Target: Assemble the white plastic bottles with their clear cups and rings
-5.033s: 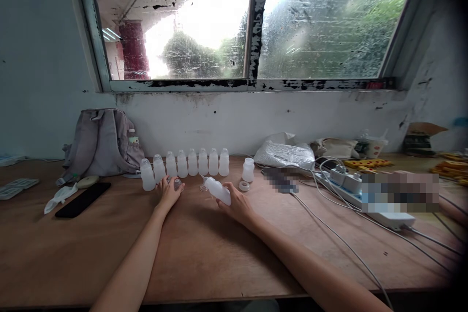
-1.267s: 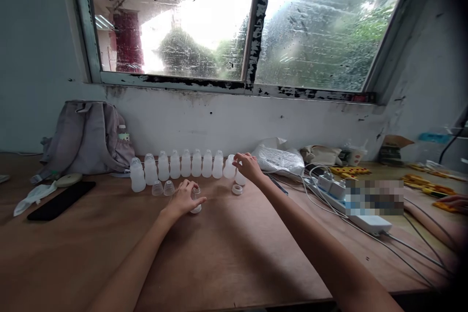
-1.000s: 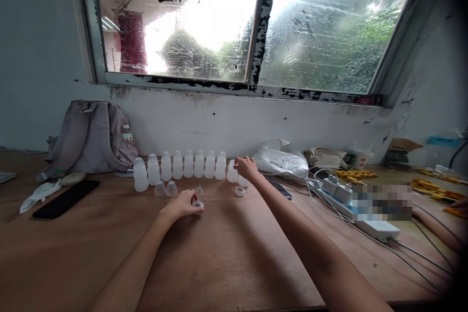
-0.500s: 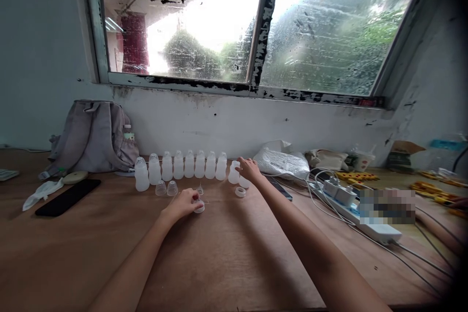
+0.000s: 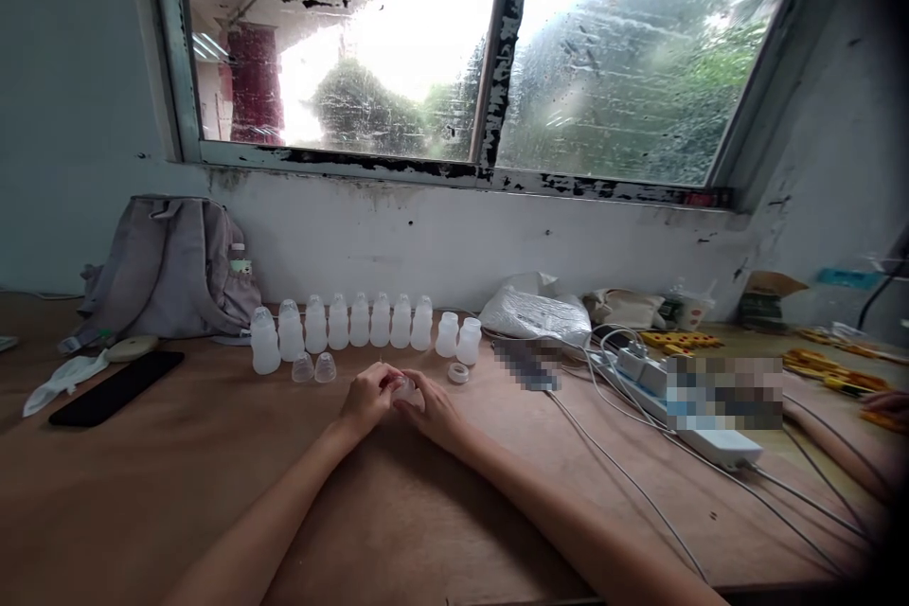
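Both my hands meet low over the middle of the table. My left hand (image 5: 370, 400) pinches a small translucent bottle ring (image 5: 404, 389) from the left. The fingers of my right hand (image 5: 435, 405) close on the same ring from the right; my fingers cover much of it. Behind them, several frosted baby bottles (image 5: 339, 324) with clear caps stand in a row. Two bottles without caps (image 5: 469, 342) stand at the row's right end. Another bottle ring (image 5: 458, 373) lies in front of these two. Two clear dome caps (image 5: 325, 367) rest on the table left of my hands.
A grey backpack (image 5: 170, 270) leans against the wall at left, near a black phone (image 5: 117, 388). On the right are a silvery package (image 5: 536, 314), a white power strip (image 5: 717, 445) with trailing cables, and another person's arm (image 5: 838, 445).
My right hand has left the uncapped bottles and come down to the ring in my left hand. The left hand has shifted slightly to the right. Both uncapped bottles now show fully.
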